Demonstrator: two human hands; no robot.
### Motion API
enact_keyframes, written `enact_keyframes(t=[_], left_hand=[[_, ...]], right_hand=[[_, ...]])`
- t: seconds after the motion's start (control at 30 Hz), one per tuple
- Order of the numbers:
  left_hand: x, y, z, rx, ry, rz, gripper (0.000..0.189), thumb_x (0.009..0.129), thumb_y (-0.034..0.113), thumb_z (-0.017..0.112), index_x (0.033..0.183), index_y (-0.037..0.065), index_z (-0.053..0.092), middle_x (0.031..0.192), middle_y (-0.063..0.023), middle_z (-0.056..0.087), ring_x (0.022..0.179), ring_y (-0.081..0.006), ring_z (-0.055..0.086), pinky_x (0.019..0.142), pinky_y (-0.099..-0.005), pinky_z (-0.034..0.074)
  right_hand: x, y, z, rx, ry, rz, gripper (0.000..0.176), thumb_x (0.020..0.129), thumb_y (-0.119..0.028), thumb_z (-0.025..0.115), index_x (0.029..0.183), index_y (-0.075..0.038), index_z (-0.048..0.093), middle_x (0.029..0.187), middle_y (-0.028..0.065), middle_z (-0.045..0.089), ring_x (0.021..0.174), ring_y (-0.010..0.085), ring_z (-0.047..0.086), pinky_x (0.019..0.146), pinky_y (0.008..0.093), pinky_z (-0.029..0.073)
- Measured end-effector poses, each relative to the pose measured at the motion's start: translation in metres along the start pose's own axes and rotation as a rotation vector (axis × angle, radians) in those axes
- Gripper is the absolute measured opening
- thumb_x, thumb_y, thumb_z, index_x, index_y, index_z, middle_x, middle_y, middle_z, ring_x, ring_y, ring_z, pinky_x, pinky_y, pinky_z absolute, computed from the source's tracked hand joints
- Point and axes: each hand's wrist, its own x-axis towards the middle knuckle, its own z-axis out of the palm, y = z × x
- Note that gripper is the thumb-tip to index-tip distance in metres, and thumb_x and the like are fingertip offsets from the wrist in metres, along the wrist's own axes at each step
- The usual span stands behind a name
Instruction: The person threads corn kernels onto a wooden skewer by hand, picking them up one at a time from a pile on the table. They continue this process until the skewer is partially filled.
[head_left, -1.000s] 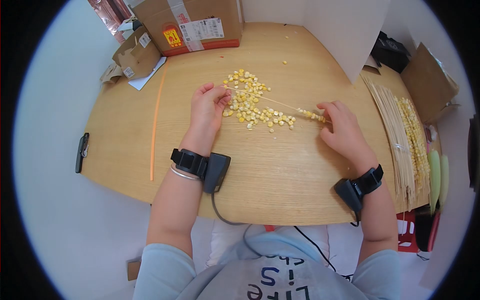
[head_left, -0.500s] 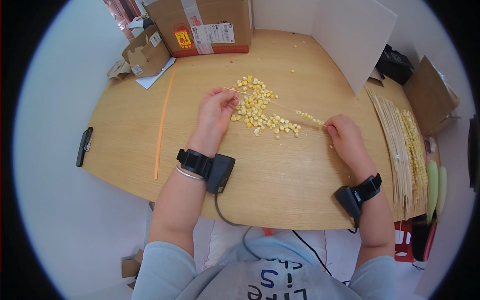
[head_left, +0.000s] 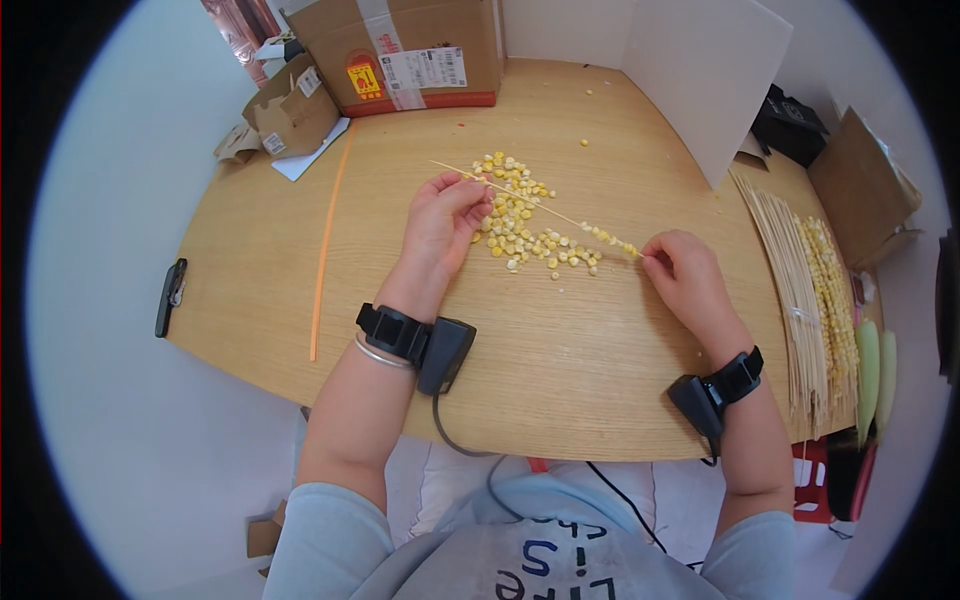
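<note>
a person seated at a wooden surface (head_left: 560, 360) holds a thin bamboo skewer (head_left: 550, 212) slanted just above a scatter of loose corn kernels (head_left: 520, 232). the left hand (head_left: 445, 218) has thumb and fingertips pinched on the skewer near its far, bare end. the right hand (head_left: 688, 272) pinches the near end, just beside a short row of threaded kernels (head_left: 615, 240).

the skewer looks very light and stiff, but likely to snap if bent (its tip is probably sharp), so a pinch close to the working end seems best. the kernels look small, soft and slippery, and apt to split.

a bundle of skewers (head_left: 790, 270) lies to the right, and a cardboard box (head_left: 400, 50) sits at the far edge.
</note>
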Motion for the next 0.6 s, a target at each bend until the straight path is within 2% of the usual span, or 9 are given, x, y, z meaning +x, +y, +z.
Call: enact_keyframes(t=[0.17, 0.33, 0.6], left_hand=[[-0.005, -0.003, 0.007, 0.077, -0.035, 0.02, 0.023, 0.082, -0.003, 0.062, 0.098, 0.003, 0.046, 0.097, -0.0155, 0.061, 0.082, -0.0219, 0.062, 0.073, -0.0298, 0.054], [-0.016, -0.011, 0.022, 0.164, -0.078, 0.026, 0.033, 0.081, -0.002, 0.065, 0.104, 0.003, 0.042, 0.097, -0.0163, 0.062, 0.081, -0.0209, 0.063, 0.073, -0.0301, 0.054], [-0.033, -0.015, 0.039, 0.306, -0.219, -0.042, 0.042, 0.081, -0.001, 0.067, 0.112, 0.004, 0.039, 0.096, -0.017, 0.063, 0.081, -0.0211, 0.064, 0.071, -0.0298, 0.053]], right_hand=[[0.0, -0.005, 0.0, 0.048, -0.002, -0.002, 0.006, 0.077, -0.009, 0.064, 0.077, -0.003, 0.061, 0.076, 0.011, 0.061, 0.076, 0.0274, 0.058, 0.07, 0.0382, 0.045], [-0.001, -0.012, 0.0, 0.16, -0.028, -0.022, 0.008, 0.075, -0.008, 0.066, 0.076, -0.003, 0.06, 0.071, 0.01, 0.06, 0.07, 0.026, 0.057, 0.067, 0.0376, 0.044], [-0.005, -0.017, 0.001, 0.139, -0.023, -0.109, 0.009, 0.076, -0.01, 0.066, 0.079, -0.006, 0.059, 0.073, 0.0059, 0.059, 0.074, 0.0238, 0.057, 0.073, 0.0362, 0.04]])
